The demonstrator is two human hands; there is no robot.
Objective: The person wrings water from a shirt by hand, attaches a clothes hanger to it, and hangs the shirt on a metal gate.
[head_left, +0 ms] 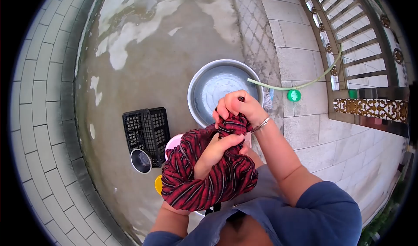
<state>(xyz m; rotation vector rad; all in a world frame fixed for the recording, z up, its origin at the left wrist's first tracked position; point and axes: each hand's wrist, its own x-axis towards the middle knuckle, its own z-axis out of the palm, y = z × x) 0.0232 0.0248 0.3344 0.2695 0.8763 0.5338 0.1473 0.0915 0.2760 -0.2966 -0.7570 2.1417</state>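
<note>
A red and black striped cloth point(204, 176), twisted and bunched, hangs over my left forearm. My left hand point(215, 152) comes out through its folds, with fingers wrapped round a part of the cloth. Above it, my right hand point(237, 108) grips the twisted upper end, a bracelet on that wrist. Just beyond both hands stands a large round metal basin point(196, 87) with water in it. The end of a pale green hose point(283, 88) rests over the basin's right rim.
Black plastic crates point(146, 128) and a small metal bowl point(141, 161) stand at left on wet concrete. Pink and yellow containers point(158, 184) show partly behind the cloth. A green round object point(294, 95) lies on the tiles, near a metal gate point(357, 41) at right.
</note>
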